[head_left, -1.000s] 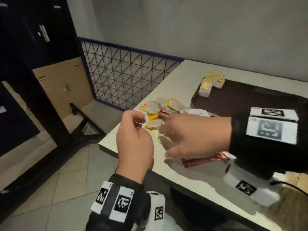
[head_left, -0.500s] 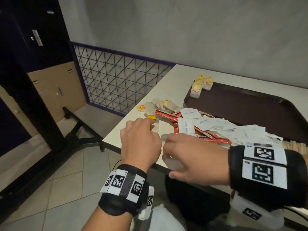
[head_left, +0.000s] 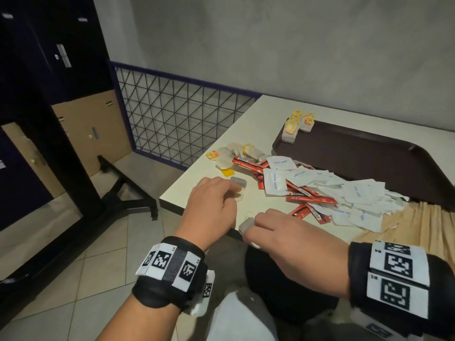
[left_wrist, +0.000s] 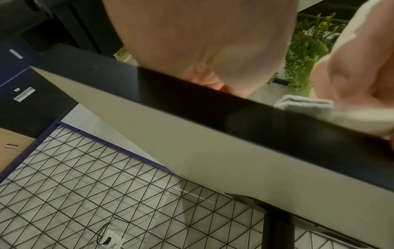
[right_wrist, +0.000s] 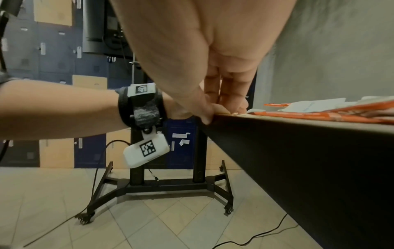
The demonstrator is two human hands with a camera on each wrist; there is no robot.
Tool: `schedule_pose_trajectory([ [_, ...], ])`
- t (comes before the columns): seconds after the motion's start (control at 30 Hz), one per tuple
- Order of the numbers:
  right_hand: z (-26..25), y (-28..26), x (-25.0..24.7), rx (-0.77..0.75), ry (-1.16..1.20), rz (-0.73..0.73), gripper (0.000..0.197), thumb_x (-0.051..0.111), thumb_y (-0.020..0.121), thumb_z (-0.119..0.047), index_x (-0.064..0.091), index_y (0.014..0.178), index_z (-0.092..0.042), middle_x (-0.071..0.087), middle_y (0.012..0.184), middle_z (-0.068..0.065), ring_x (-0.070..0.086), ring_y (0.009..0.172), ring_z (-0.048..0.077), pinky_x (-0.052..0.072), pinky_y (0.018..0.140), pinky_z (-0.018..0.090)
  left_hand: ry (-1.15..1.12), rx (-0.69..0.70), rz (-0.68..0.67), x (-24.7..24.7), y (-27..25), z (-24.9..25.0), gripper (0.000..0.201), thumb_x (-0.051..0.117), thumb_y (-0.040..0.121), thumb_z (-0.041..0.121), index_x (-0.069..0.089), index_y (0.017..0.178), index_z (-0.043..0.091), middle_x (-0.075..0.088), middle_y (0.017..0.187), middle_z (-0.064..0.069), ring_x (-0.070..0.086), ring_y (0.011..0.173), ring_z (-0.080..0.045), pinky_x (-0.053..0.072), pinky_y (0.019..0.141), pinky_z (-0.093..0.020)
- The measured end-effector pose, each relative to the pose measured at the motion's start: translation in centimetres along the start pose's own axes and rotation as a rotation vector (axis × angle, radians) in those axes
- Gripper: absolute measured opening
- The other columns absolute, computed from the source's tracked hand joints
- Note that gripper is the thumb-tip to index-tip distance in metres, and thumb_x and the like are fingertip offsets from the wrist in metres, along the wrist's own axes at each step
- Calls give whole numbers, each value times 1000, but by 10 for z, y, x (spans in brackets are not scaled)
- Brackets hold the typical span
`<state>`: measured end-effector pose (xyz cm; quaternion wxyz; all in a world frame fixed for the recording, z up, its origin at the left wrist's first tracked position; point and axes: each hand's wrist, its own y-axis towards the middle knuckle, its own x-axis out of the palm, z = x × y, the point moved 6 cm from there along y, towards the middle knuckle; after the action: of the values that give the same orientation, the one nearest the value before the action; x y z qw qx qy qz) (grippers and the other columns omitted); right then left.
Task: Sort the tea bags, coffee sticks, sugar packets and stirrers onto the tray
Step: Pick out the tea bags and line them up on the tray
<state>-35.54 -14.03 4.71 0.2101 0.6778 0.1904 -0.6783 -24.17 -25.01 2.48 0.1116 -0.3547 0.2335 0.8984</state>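
In the head view my left hand (head_left: 230, 193) curls its fingers down onto a pale tea bag (head_left: 238, 190) near the table's front left corner. Just to its right, my right hand (head_left: 251, 226) pinches another tea bag (head_left: 246, 223) at the table's near edge; the left wrist view shows that bag (left_wrist: 304, 104) under the fingers. A dark brown tray (head_left: 369, 163) lies behind, with yellow-tagged tea bags (head_left: 296, 126) stacked in its far left corner. Loose tea bags (head_left: 234, 156), red coffee sticks (head_left: 307, 196) and white sugar packets (head_left: 357, 193) lie piled between hands and tray.
Wooden stirrers (head_left: 428, 222) lie at the right, near the front edge of the white table (head_left: 258, 119). A wire mesh fence (head_left: 172, 119) and a black wheeled stand (head_left: 123, 193) are on the floor to the left.
Both hands have drawn back from the pile toward the near table edge. The right hand has brought a tea bag to the edge; the left has settled on a tea bag.
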Motion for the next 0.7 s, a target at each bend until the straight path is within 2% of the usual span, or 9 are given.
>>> schedule_pose_trajectory([
  [0.1, 13, -3, -14, 91, 199, 107, 29, 65, 94, -9, 60, 113, -30, 55, 102, -11, 48, 89, 6, 44, 71, 23, 64, 64, -104, -4, -15, 1, 51, 47, 75, 29, 66, 122, 24, 63, 125, 12, 44, 120, -11, 38, 105, -33],
  [0.13, 20, -4, -22, 130, 273, 172, 24, 65, 97, -14, 62, 114, -30, 57, 101, -13, 50, 89, 3, 45, 75, 22, 102, 81, -142, -5, -19, 2, 54, 47, 75, 33, 64, 126, 25, 61, 131, 13, 42, 125, -11, 36, 108, -35],
  [0.23, 41, -7, -49, 233, 374, 404, 26, 72, 91, -13, 66, 111, -28, 60, 89, -18, 55, 82, -2, 47, 74, 20, 133, 96, -194, -7, -27, 3, 57, 51, 72, 34, 62, 128, 28, 59, 133, 15, 41, 128, -11, 35, 111, -36],
  [0.33, 63, -9, -71, 338, 497, 491, 29, 77, 86, -6, 69, 107, -24, 66, 83, -8, 61, 77, 8, 53, 72, 27, 149, 152, -169, -8, -36, 3, 47, 56, 72, 25, 67, 118, 26, 60, 122, 16, 45, 119, -10, 43, 105, -38],
  [0.47, 94, -15, -85, 504, 851, 467, 30, 81, 81, 0, 70, 106, -13, 70, 91, 10, 64, 75, 29, 61, 71, 33, 58, 212, -77, -11, -50, -1, 37, 60, 81, 7, 75, 111, 23, 60, 111, 16, 51, 113, -6, 47, 97, -28],
  [0.53, 103, -21, -82, 594, 1101, 414, 31, 76, 81, 9, 68, 108, -4, 65, 90, 15, 63, 75, 27, 61, 68, 31, 46, 251, -12, -15, -56, -4, 36, 67, 83, -1, 77, 107, 23, 63, 108, 16, 55, 110, -6, 47, 94, -25],
  [0.57, 105, -24, -79, 628, 1199, 382, 32, 74, 82, 12, 68, 110, -2, 64, 90, 17, 64, 78, 27, 60, 66, 31, 31, 265, 21, -17, -57, -4, 33, 69, 84, 0, 78, 105, 23, 64, 106, 16, 56, 108, -6, 47, 92, -24],
  [0.63, 108, -29, -73, 659, 1322, 321, 34, 71, 82, 14, 67, 113, -1, 66, 93, 20, 67, 80, 30, 60, 65, 31, -42, 256, 84, -21, -57, -2, 19, 70, 89, 13, 80, 100, 25, 66, 102, 18, 61, 104, -9, 49, 88, -24],
  [0.7, 108, -34, -70, 655, 1369, 269, 35, 70, 83, 13, 67, 114, -3, 69, 96, 20, 69, 81, 29, 60, 64, 30, -186, 189, 118, -25, -53, 7, 12, 70, 95, 23, 81, 94, 27, 69, 97, 17, 65, 101, -12, 50, 85, -21],
])
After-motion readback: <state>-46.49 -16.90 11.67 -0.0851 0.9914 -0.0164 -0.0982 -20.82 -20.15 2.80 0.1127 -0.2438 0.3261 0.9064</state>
